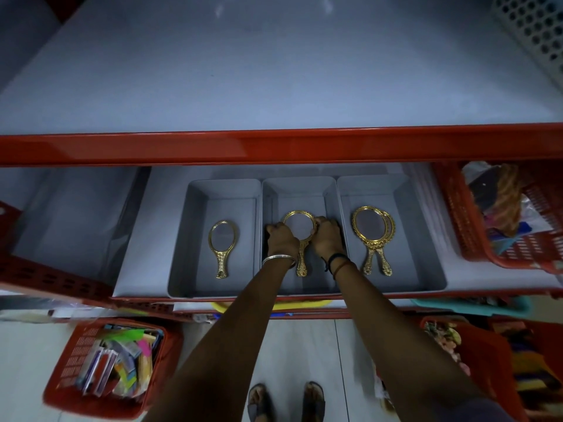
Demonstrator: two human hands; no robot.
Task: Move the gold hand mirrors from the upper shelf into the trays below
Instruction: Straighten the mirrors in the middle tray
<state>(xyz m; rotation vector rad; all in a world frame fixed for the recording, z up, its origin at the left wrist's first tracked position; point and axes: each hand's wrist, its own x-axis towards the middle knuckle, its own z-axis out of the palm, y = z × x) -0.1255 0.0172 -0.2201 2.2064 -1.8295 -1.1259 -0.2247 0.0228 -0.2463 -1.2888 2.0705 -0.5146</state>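
Three grey trays stand side by side on the lower shelf. The left tray (195,208) holds one small oval gold mirror (222,246). The right tray (405,208) holds two larger gold mirrors (373,236) stacked on each other. In the middle tray (297,187) lies a round gold mirror (300,226), handle toward me. My left hand (281,239) grips its left rim and my right hand (327,236) grips its right rim. The upper shelf (274,86) shows no mirrors.
A red shelf edge (274,146) crosses the view above the trays. A red basket (499,214) of goods sits right of the trays. More red baskets (106,363) stand on the floor left and right. A white perforated basket (536,28) is at top right.
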